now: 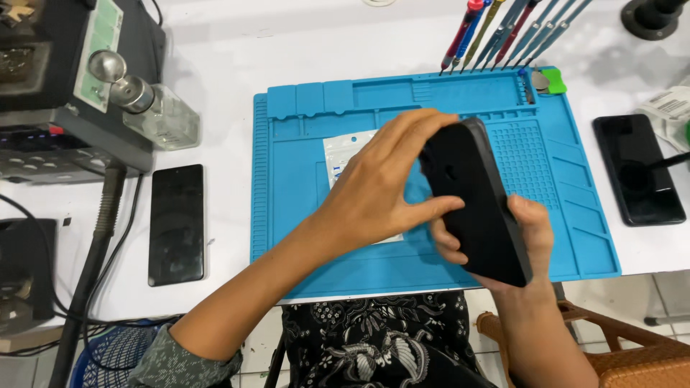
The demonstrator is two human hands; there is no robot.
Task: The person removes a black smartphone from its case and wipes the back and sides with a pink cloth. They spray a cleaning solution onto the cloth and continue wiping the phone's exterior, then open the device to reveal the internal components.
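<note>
While the right hand [521, 237] cradles the black phone case [474, 201] from below above the blue repair mat [287, 201], the left hand [381, 187] pinches its near long edge, its length running away from the person.

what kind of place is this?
Likely a phone repair bench: a blue work mat on a white table, a row of screwdrivers, spare phones, and both hands, left hand and right hand, holding a black phone.

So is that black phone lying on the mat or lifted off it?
Lifted: both hands hold the phone tilted above the blue mat.
</note>
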